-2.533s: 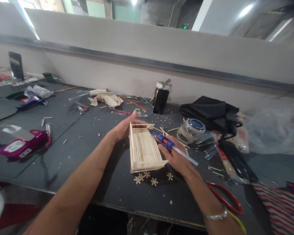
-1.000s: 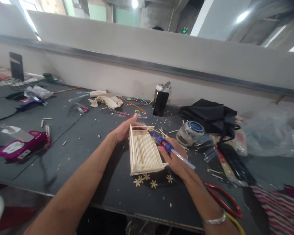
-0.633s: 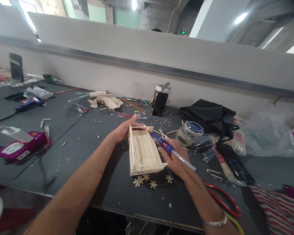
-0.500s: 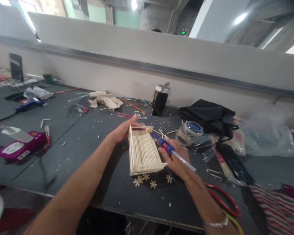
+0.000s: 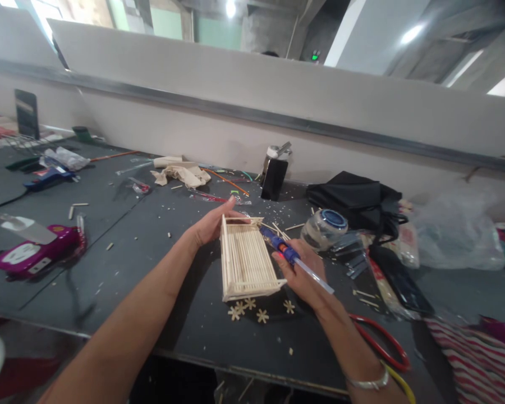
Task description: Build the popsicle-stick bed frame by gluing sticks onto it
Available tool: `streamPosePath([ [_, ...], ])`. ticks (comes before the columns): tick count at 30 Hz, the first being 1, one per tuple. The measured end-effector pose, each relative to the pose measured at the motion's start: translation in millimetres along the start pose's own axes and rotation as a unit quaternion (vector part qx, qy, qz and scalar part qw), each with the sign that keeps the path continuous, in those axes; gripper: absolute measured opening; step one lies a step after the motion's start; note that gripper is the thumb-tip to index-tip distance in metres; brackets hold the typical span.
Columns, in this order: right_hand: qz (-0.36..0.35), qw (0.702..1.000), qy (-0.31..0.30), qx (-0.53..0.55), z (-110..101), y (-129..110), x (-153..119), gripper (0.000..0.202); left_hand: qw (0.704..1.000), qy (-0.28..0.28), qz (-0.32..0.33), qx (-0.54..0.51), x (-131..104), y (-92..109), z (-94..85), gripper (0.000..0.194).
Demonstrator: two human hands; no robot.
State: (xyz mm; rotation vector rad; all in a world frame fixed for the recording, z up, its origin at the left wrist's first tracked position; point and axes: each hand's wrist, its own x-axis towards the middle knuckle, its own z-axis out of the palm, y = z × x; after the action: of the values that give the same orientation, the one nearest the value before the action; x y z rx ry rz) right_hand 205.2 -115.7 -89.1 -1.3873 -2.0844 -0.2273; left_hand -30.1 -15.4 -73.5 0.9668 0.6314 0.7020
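A small tray-like frame of pale wooden sticks point(image 5: 248, 255) is tilted up above the dark table. My left hand point(image 5: 216, 220) grips it at its far left corner, with the fingers partly hidden behind the sticks. In my right hand point(image 5: 303, 264) is a blue glue gun point(image 5: 280, 242), closed in the fingers, with a clear glue stick point(image 5: 315, 276) poking out of its back. The gun's nozzle is at the frame's far right corner; whether it touches cannot be made out. Several star-shaped wooden pieces point(image 5: 262, 316) lie just in front of the frame.
Behind my right hand stand a clear jar with a blue lid point(image 5: 325, 229) and a black bag point(image 5: 351, 193). A phone point(image 5: 274, 179) leans at the back. A purple glue gun point(image 5: 37, 249) lies left; red-handled pliers or scissors point(image 5: 381, 339) and a phone point(image 5: 399, 280) lie right.
The view has shifted very slightly. Both hands, the stick frame and the glue gun keep almost the same positions.
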Motion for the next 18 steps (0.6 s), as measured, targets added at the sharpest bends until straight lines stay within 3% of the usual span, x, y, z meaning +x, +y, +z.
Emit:
streamPosePath([
  [18, -0.002, 1.0, 0.002, -0.007, 2.4, 1.6, 0.0, 0.026, 1.0, -0.006, -0.003, -0.004, -0.1, -0.5, -0.6, 0.076],
])
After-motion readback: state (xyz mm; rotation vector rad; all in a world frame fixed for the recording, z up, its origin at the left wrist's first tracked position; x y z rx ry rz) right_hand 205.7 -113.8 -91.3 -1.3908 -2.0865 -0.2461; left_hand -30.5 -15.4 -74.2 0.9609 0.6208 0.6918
